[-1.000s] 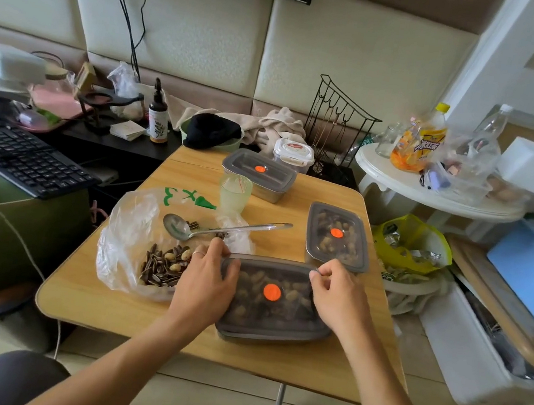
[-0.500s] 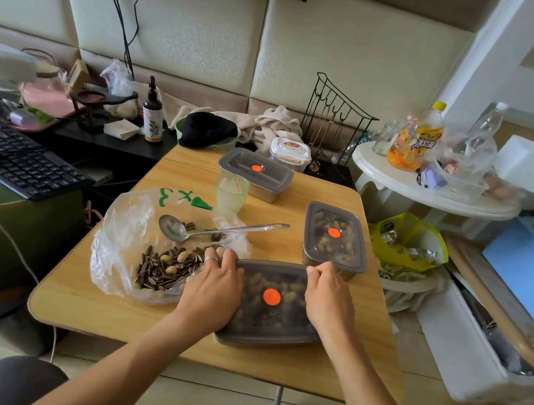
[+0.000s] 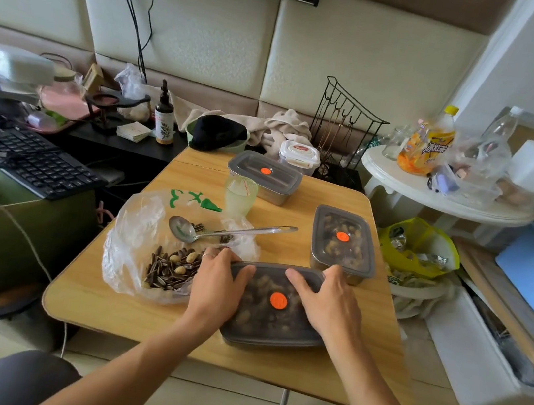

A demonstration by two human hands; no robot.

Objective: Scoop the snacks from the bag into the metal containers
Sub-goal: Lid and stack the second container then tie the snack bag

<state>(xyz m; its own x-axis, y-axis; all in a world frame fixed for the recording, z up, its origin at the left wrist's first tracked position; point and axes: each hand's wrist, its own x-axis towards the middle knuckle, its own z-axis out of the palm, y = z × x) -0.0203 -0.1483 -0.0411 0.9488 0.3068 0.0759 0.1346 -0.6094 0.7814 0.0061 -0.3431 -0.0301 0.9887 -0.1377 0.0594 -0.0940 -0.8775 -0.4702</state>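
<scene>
A metal container (image 3: 261, 323) with a grey see-through lid and an orange dot sits at the near edge of the wooden table (image 3: 124, 312), filled with snacks. My left hand (image 3: 217, 285) lies on the lid's left part, fingers reaching its far left corner. My right hand (image 3: 327, 301) lies on the lid's right part, thumb pointing inward. Left of it, an open plastic bag (image 3: 135, 238) holds sunflower seeds and nuts (image 3: 169, 267). A metal spoon (image 3: 219, 231) rests across the bag. Two more lidded containers stand further off: one on the right (image 3: 343, 241), one at the back (image 3: 264, 176).
A pale green cup (image 3: 240, 195) stands between the bag and the back container. A keyboard (image 3: 32, 160) lies on a box at the left. A white round side table (image 3: 443, 197) with bottles and a yellow bag of wrappers (image 3: 418, 249) are at the right.
Both hands slid from the lid's far corners inward onto its top, thumbs now closer to the orange dot. The container, bag and spoon have stayed in place.
</scene>
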